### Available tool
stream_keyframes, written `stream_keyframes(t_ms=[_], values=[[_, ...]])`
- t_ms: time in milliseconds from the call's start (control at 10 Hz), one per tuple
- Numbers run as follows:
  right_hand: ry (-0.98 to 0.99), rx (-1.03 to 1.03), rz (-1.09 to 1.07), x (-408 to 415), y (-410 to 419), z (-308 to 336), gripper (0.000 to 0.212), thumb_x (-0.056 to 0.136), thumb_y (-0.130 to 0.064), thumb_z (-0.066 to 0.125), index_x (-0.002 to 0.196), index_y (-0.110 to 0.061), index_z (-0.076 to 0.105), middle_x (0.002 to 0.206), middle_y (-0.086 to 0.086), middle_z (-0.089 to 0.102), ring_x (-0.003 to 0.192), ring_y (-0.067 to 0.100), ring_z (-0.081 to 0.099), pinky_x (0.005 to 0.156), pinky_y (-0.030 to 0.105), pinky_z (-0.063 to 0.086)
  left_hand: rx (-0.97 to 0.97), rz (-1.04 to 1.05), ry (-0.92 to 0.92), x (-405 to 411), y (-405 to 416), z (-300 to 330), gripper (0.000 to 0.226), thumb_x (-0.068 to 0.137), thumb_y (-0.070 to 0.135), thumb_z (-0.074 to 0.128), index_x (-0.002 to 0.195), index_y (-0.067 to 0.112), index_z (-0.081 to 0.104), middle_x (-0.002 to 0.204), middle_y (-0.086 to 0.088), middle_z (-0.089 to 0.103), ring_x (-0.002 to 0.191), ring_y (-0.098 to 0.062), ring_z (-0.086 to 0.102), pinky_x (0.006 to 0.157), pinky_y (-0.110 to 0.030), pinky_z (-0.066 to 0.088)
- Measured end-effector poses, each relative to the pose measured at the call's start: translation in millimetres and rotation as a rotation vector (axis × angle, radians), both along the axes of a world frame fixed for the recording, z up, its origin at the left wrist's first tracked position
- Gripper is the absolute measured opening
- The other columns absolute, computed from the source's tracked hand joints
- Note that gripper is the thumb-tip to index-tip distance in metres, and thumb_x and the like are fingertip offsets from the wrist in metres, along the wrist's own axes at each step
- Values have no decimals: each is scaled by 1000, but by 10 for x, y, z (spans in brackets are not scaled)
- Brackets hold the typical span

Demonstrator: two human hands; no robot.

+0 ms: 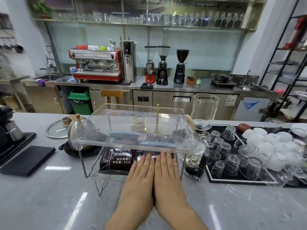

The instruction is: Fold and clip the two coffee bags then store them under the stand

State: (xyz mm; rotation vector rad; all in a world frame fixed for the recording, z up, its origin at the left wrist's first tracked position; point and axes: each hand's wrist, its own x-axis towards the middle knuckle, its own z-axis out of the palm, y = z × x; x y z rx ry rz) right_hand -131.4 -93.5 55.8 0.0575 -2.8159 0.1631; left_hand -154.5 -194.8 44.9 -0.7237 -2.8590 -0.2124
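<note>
Coffee bags (116, 156) lie lengthwise under stand (129, 130), clipped ends away.

Left hand (143, 170) and right hand (166, 170) flat, side by side, fingertips on right coffee bag (150, 155) beside left coffee bag (116, 156) under clear stand (131, 127).

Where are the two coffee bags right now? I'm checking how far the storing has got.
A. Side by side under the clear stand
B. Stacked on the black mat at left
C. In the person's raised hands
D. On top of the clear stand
A: both coffee bags lie under the clear stand, each with a blue clip, while the left hand and right hand press flat against the right-hand bag.
</note>
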Motion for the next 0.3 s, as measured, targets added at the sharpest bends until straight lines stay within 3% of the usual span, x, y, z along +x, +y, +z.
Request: stream_keyframes(t_ms=[100,200,300], values=[[-92,16,62,80,26,14,73,100,-17,34,154,-1,-12,161,15,-24,144,32,-32,97,37,-42,5,-6,14,90,-37,7,74,96,24,34,158,14,-6,166,-3,-15,152,-23,-18,121,-39,-18],[-120,-30,120,201,70,75,78,97,-14,38,155,-5,-13,162,11,-25,146,27,-31,106,30,-40,71,-39,94,225,-60,110,77,78,16,71,148,2,42,157,-16,35,145,-36,34,122,-43,13],[-94,-70,208,383,147,105,79,93,-12,41,156,-6,-6,164,7,-18,150,24,-24,120,30,-24,95,-88,177,335,-79,119,76,53,16,93,123,-2,69,133,-16,64,122,-35,62,93,-50,55]])
